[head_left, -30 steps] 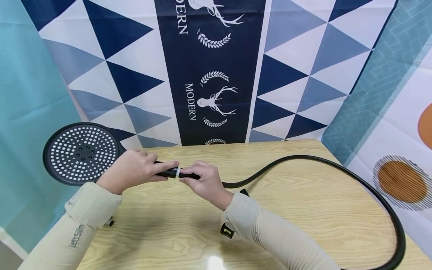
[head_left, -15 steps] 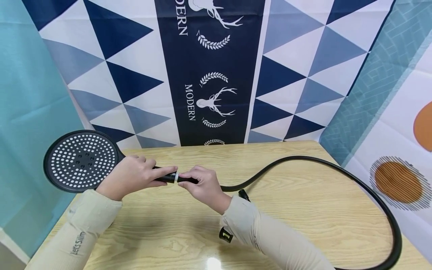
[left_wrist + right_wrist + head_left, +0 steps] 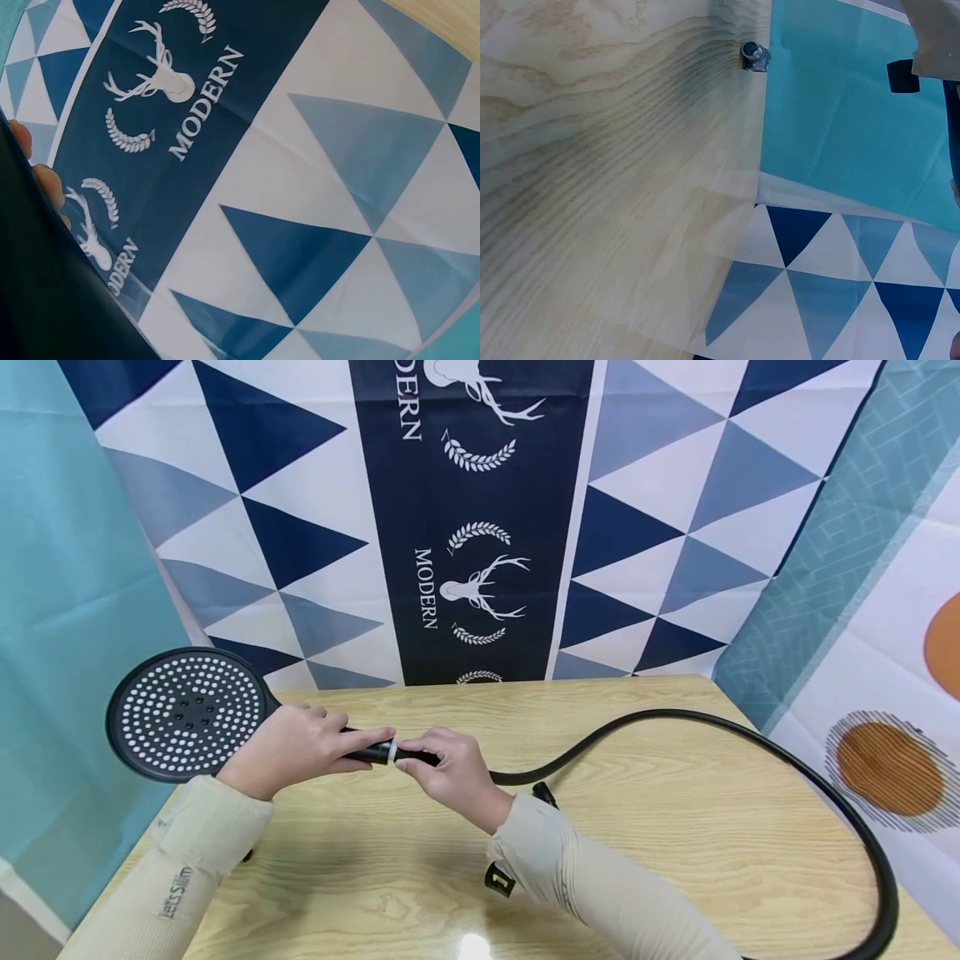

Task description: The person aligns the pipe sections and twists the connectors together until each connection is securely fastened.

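Note:
In the head view a black shower head with a round, white-dotted spray face hangs at the left, above the table. My left hand grips its handle, index finger stretched along it. A pale ring shows at the handle's end. There my right hand pinches the end of a black shower hose between thumb and fingers, in line with the handle. Whether the two parts are joined cannot be seen. The left wrist view has fingertips behind a large dark surface.
The hose loops rightward over the wooden table to its front edge. A small metal fitting lies near the table's edge in the right wrist view. Patterned cloth hangs behind the table, and a teal sheet at the left.
Both hands and the shower head's handle have sunk slightly in the head view since one second ago. Over the last half second they have stayed nearly still, both grips unchanged.

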Action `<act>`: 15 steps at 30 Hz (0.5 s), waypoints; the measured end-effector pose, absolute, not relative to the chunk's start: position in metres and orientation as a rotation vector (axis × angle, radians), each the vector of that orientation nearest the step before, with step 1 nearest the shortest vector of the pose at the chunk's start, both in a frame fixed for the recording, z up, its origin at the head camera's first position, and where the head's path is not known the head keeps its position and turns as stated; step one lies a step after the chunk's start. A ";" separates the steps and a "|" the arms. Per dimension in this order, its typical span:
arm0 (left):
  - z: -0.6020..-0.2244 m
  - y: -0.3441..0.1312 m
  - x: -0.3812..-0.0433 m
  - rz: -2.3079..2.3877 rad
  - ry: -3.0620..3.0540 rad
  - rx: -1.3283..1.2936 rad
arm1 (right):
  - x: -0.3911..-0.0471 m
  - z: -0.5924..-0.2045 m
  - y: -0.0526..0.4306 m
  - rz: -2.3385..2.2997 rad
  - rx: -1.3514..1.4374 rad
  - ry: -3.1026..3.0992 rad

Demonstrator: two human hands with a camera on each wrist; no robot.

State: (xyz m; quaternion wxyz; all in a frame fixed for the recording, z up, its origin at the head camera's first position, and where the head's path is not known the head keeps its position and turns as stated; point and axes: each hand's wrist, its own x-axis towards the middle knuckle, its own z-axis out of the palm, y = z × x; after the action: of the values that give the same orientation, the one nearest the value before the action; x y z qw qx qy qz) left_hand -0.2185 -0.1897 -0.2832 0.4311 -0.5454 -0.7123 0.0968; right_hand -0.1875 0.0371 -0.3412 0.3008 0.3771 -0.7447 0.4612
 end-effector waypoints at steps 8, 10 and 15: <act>-0.277 -0.194 -0.222 0.237 -1.783 -1.361 | -0.193 -0.338 0.031 1.154 0.954 -2.017; -0.276 -0.193 -0.222 0.251 -1.791 -1.347 | -0.194 -0.340 0.032 1.073 0.951 -2.008; -0.273 -0.192 -0.223 0.291 -1.816 -1.335 | -0.202 -0.347 0.037 0.763 0.972 -1.874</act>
State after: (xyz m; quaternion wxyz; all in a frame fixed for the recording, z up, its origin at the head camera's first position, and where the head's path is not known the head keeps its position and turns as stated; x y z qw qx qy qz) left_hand -0.2228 -0.1917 -0.2731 0.4210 -0.5329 -0.7247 0.1163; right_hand -0.2022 0.0366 -0.3474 0.4337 0.3901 -0.7522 0.3063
